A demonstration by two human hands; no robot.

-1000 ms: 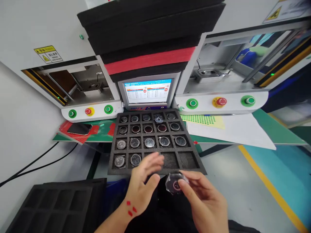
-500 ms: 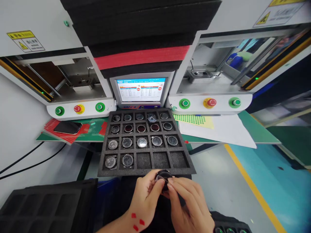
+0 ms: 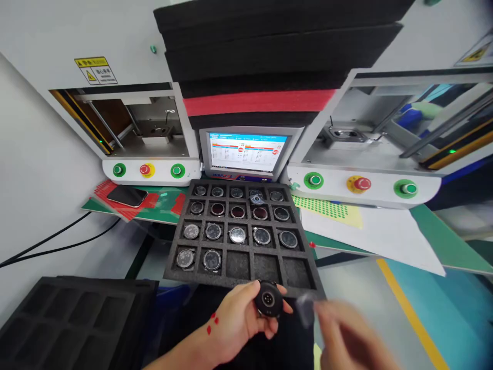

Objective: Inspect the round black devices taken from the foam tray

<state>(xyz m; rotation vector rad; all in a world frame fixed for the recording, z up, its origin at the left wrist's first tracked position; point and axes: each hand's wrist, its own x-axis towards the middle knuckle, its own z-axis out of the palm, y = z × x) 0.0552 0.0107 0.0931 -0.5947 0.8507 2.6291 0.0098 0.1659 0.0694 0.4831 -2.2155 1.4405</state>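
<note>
Left hand is gripping a round black watch case, its back facing up, near the front edge of a foam tray.
Beside it, the right hand is blurring as I'm watching, its fingertips pinching what looks like clear film. Round watch faces are sitting in the tray's pockets, a lit monitor is glowing behind, and a phone is lying at the left of the green bench.
</note>
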